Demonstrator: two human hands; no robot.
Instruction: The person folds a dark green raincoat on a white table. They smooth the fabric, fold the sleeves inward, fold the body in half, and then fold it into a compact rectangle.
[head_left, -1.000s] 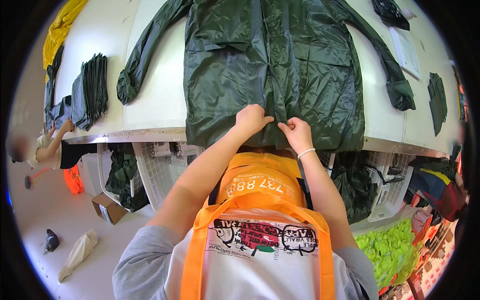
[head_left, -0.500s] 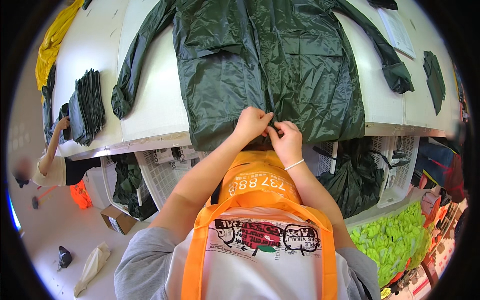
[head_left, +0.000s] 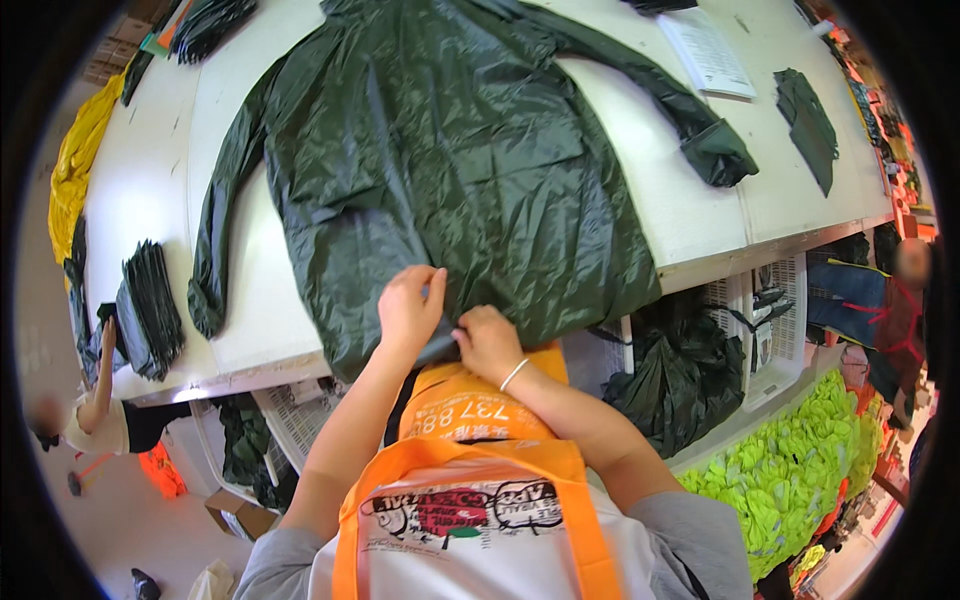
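Note:
A dark green rain jacket (head_left: 400,190) lies spread out on the white table, its sleeves stretched to either side and its hem hanging over the near edge. My left hand (head_left: 410,310) is closed with curled fingers on the jacket's front opening, a little above the hem. Lower and to the right, my right hand (head_left: 490,343) pinches the edge of the front near the hem. A white bracelet (head_left: 514,375) circles my right wrist. What exactly lies between the fingertips is too small to make out.
The white table (head_left: 690,170) holds a stack of folded dark garments (head_left: 150,310) at left, with paper sheets (head_left: 712,55) and a folded green piece (head_left: 806,130) at right. White baskets (head_left: 780,340) stand underneath. Bright yellow-green garments (head_left: 770,480) are piled lower right. Two other people are nearby.
The view has turned, so the jacket sits further left. My left hand has moved up along the front opening, away from my right hand, which stays near the hem.

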